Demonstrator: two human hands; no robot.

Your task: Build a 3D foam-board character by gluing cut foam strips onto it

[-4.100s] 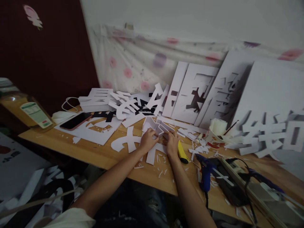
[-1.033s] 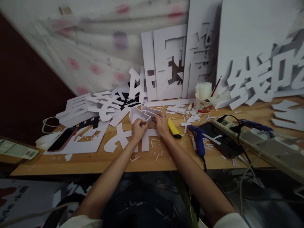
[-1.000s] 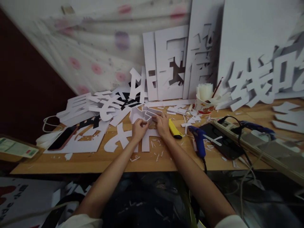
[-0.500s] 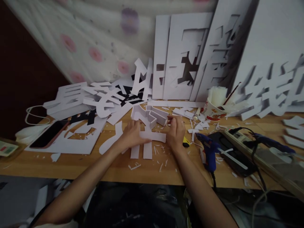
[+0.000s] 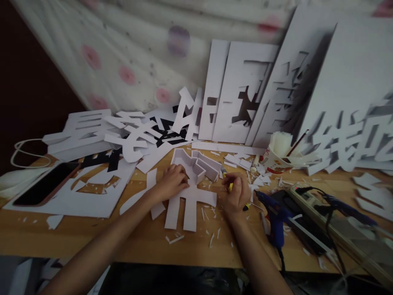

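A white foam-board character cutout (image 5: 190, 205) lies on the table, with upright strips (image 5: 206, 164) standing along the edges of its upper part. My left hand (image 5: 173, 182) holds the cutout at its left side, fingers bent over it and thumb on its face. Just right of the cutout, my right hand (image 5: 236, 192) is closed with curled fingers; anything inside them is hidden. A yellow utility knife (image 5: 230, 187) shows partly behind that hand. The blue glue gun (image 5: 275, 223) lies further right.
White offcuts (image 5: 239, 160) are scattered about. A paper cup (image 5: 274, 162) holds glue sticks and a brush. Right of the glue gun are a dark phone (image 5: 307, 225) and a power strip (image 5: 330, 219) with cords. Another phone (image 5: 47, 184) rests on board at left. Cut boards (image 5: 242, 90) lean behind.
The view has tilted up a little. My right hand has drawn back from the end of the upright strip, uncovering more of the knife. My left hand stays at the cutout.
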